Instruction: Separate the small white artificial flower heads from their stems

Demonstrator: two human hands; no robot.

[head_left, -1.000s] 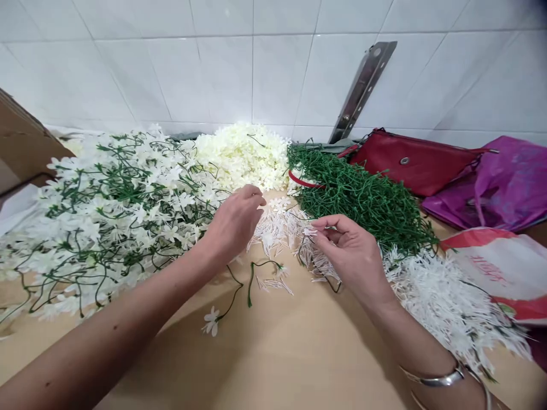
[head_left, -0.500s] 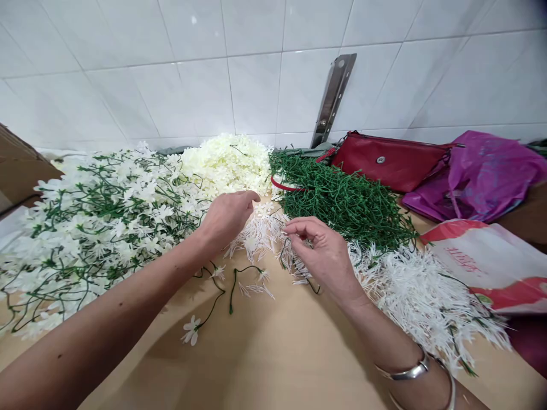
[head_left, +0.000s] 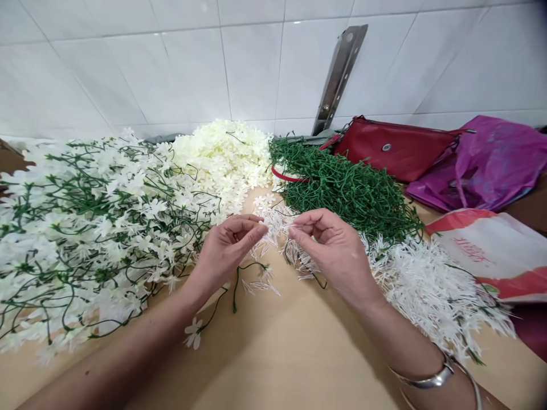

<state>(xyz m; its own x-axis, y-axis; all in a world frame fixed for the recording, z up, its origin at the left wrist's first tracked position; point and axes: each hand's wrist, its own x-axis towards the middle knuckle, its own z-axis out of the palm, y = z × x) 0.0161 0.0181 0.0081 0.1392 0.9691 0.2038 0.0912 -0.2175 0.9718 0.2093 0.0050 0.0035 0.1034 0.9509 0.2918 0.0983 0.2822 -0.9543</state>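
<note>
My left hand (head_left: 233, 242) is closed in a pinch at the middle of the view, with a tiny white piece at its fingertips. Close to its right, my right hand (head_left: 327, 242) also pinches, and thin white strands show at its fingertips. What exactly each hand holds is too small to make out. Beneath and between the fingertips lie loose white stamens (head_left: 277, 225). A green stem with a small white tip (head_left: 236, 285) rests on the wooden table (head_left: 273, 353) in front, near a single white flower (head_left: 194, 333).
White flowers on green stems (head_left: 106, 228) are heaped at the left, cream petals (head_left: 222, 156) behind. Green stems (head_left: 346, 188) and white stamens (head_left: 427, 285) are piled at the right. A red bag (head_left: 393, 148), purple bag (head_left: 496, 162) and red-white packet (head_left: 496, 250) stand beyond.
My left hand has turned and come down from beside the cream petals to face my right hand. The right hand's fingers have drawn together, and the fingertips are now close. The view has shifted slightly.
</note>
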